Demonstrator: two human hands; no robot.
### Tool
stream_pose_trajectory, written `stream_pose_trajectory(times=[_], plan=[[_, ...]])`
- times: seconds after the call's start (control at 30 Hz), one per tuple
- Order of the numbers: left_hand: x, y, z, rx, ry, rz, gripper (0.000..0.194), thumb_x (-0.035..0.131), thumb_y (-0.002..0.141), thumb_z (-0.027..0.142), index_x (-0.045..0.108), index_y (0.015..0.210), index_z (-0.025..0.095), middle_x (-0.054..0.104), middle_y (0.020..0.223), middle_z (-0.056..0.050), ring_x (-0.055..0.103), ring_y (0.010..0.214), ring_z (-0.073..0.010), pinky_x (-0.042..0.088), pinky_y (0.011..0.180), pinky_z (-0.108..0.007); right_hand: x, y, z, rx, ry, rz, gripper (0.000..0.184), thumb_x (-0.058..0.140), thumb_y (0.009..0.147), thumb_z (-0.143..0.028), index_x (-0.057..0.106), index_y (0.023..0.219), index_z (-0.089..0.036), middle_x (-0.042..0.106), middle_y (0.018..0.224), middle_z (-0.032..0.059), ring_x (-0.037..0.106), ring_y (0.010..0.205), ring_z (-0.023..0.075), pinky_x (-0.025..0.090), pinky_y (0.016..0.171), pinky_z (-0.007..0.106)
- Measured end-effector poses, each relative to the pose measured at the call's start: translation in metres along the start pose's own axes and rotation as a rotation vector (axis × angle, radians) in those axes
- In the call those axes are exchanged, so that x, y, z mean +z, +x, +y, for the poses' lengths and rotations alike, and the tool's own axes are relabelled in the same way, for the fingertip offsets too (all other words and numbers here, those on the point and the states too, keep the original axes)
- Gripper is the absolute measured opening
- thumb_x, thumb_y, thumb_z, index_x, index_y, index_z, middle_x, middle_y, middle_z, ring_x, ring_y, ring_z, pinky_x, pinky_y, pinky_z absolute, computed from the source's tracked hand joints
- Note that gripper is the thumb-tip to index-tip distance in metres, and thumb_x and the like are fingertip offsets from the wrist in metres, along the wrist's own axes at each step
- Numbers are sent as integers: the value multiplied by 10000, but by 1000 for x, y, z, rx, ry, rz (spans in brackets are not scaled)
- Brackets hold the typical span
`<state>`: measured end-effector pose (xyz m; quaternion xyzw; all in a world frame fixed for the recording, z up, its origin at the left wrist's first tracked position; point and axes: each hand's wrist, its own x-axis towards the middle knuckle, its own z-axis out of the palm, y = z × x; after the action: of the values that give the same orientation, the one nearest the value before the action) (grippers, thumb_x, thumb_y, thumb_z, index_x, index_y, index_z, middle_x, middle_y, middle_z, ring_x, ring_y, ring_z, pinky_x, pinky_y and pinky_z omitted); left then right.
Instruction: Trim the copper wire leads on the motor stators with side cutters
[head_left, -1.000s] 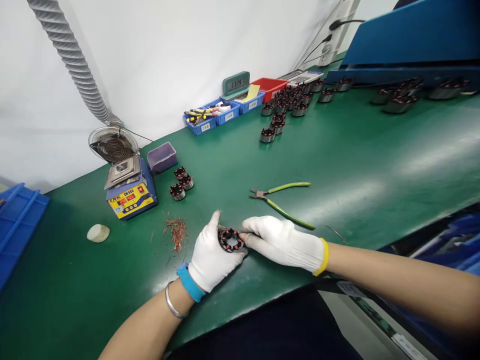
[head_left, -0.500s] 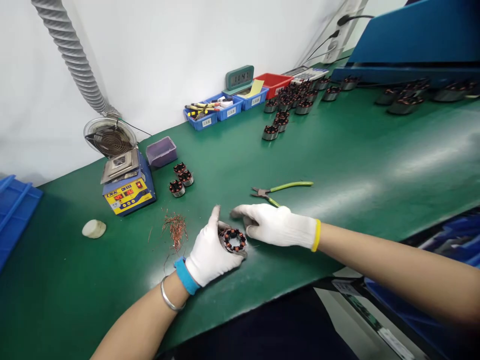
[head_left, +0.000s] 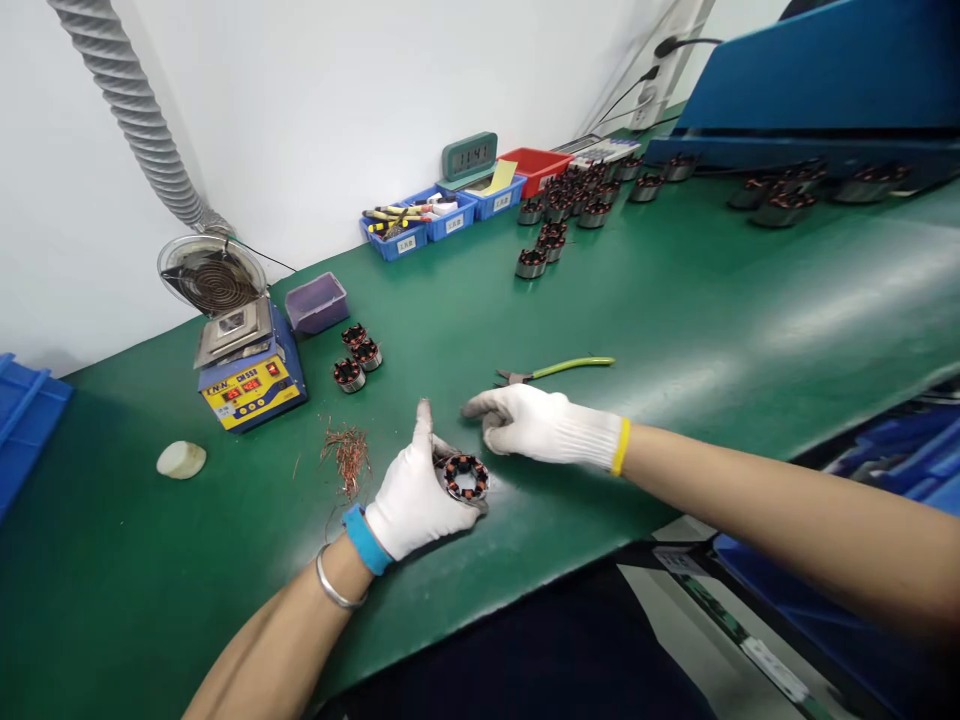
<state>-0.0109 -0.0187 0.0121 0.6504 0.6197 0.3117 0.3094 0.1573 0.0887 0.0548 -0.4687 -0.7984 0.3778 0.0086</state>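
Note:
My left hand (head_left: 420,497), in a white glove, is wrapped round a motor stator (head_left: 466,478) with copper windings and a black insulator, held near the front of the bench. The stator's open ring faces up toward me. My right hand (head_left: 536,425), gloved with a yellow cuff, hovers up and to the right of the stator, apart from it. Its index finger points left, away from the thumb, and I see nothing in it. Beneath and behind this hand lie green-handled cutting pliers (head_left: 574,366), their lower handle hidden. Copper wire scraps (head_left: 348,460) lie left of my left hand.
Several stators (head_left: 350,374) stand beside a purple tray (head_left: 317,303) and a blue-yellow solder pot (head_left: 253,385). A white round lump (head_left: 181,460) lies at left. More stators (head_left: 574,195), blue bins (head_left: 450,222), a red bin (head_left: 534,165) and a clock (head_left: 469,156) line the back.
My right hand has left the stator's side and moved up and slightly left, now covering part of the pliers. My left hand keeps holding the stator. The view has shifted slightly.

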Motion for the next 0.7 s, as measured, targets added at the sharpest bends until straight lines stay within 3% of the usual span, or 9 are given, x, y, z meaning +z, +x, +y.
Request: stream_pose_trajectory(times=[0.1,0.23,0.33,0.4,0.43,0.5,0.57,0.7], plan=[[-2,1,1,-13,24,9,1237,759,581,272,-37,1522,179,638,1005,-45,644,893,-228,528,861,-371,-8,-22,16,14,-210,-3,479,546,694,-222,658,1155,-291,721,907,1,656,815,210,440,651,273],[1,1,-2,4,47,6,1222,761,594,276,-33,1519,182,639,1003,-42,644,881,-221,522,856,-367,-11,-56,8,-94,-365,183,561,535,779,-326,530,1339,-311,594,1299,75,606,1059,292,473,770,364],[2,1,-4,46,49,-4,1208,751,620,271,-57,1515,192,641,1013,-43,648,889,-223,525,833,-360,-1,-65,-7,-300,-270,87,951,693,652,-509,303,1496,-307,379,1503,94,555,1160,315,478,864,379],[1,1,-4,43,55,-9,1187,744,627,262,-41,1515,189,643,1011,-47,649,900,-229,524,820,-355,12,-60,-9,-312,-238,16,1134,763,551,-539,247,1517,-246,382,1494,141,544,1183,339,472,883,383],[1,1,-4,36,59,-10,1177,742,627,263,-27,1515,183,643,1006,-48,649,898,-231,523,814,-353,18,-56,-7,-275,-234,13,1061,746,589,-538,294,1497,-227,452,1442,149,558,1167,334,470,871,378],[0,2,-3,32,60,-7,1160,738,627,271,-2,1515,171,644,992,-46,649,888,-227,522,806,-349,29,-49,2,-205,-239,26,657,622,766,-496,487,1354,-236,626,1236,108,621,1060,289,463,792,341],[-1,2,-1,33,59,-4,1159,740,619,279,12,1514,166,644,983,-41,647,871,-219,522,801,-345,35,-44,12,-188,-246,41,323,482,889,-426,608,1134,-256,699,1019,53,658,919,239,426,683,296],[0,1,2,-6,54,-11,1148,742,603,262,49,1513,170,638,979,-35,642,859,-212,529,804,-351,36,-43,22,-224,-273,59,237,419,921,-377,613,956,-245,698,896,29,654,819,219,354,602,275]])
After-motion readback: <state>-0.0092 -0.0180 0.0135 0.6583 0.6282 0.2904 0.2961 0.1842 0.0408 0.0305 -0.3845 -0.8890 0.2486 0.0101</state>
